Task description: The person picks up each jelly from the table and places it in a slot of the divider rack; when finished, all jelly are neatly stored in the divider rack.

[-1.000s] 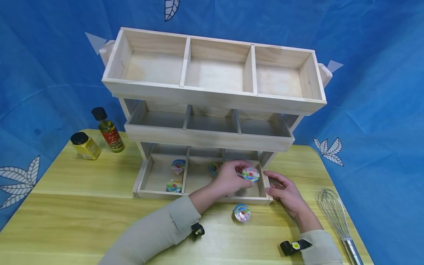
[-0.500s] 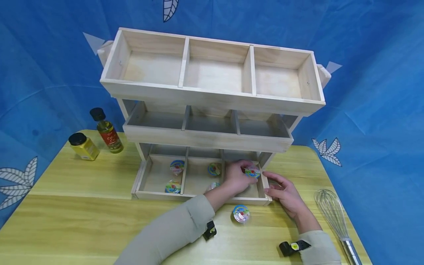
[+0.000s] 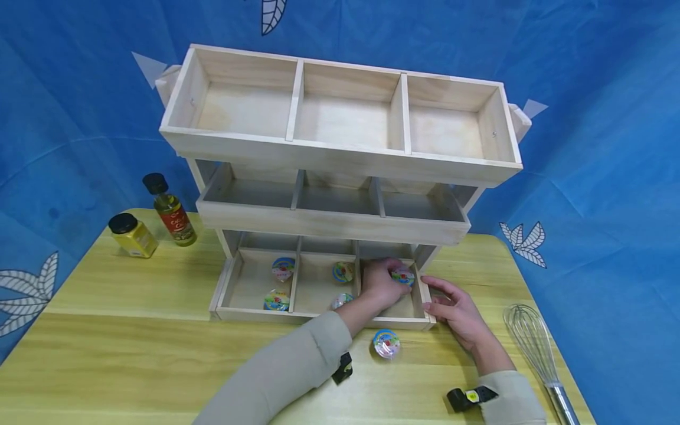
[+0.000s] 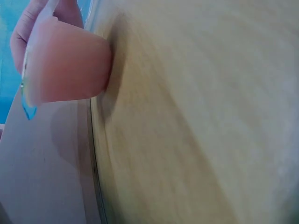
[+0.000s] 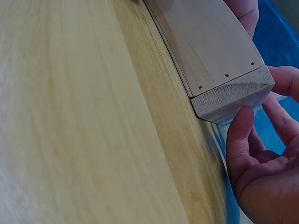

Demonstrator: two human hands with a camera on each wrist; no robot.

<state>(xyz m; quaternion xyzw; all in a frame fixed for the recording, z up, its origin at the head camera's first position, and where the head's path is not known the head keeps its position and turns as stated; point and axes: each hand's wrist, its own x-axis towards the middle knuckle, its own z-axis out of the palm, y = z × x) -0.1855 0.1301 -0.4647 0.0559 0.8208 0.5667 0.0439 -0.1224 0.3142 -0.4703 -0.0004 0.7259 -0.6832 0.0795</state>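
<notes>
My left hand [image 3: 383, 282] grips a small jelly cup [image 3: 402, 276] with a printed lid, down inside the right compartment of the bottom wooden tray [image 3: 249, 313]. My right hand [image 3: 461, 313] touches the outer right end of that tray with thumb and forefinger, at its corner [image 5: 233, 98] in the right wrist view. Two cups, one of them a jelly cup [image 3: 284, 268], lie in the left compartment, and two more, including a green-lidded one [image 3: 343, 271], in the middle. Another jelly cup [image 3: 386, 344] sits on the table before the tray; its pink side [image 4: 70, 65] fills the left wrist view's corner.
Two upper wooden tiers [image 3: 340, 156] overhang the bottom tray. A yellow jar [image 3: 135, 237] and an oil bottle [image 3: 175, 218] stand at the table's left. A whisk [image 3: 536, 348] lies at the right edge. Blue cloth hangs behind.
My left hand has moved right and down into the right compartment with its jelly cup, uncovering a cup in the middle compartment. My right hand stays at the tray's end.
</notes>
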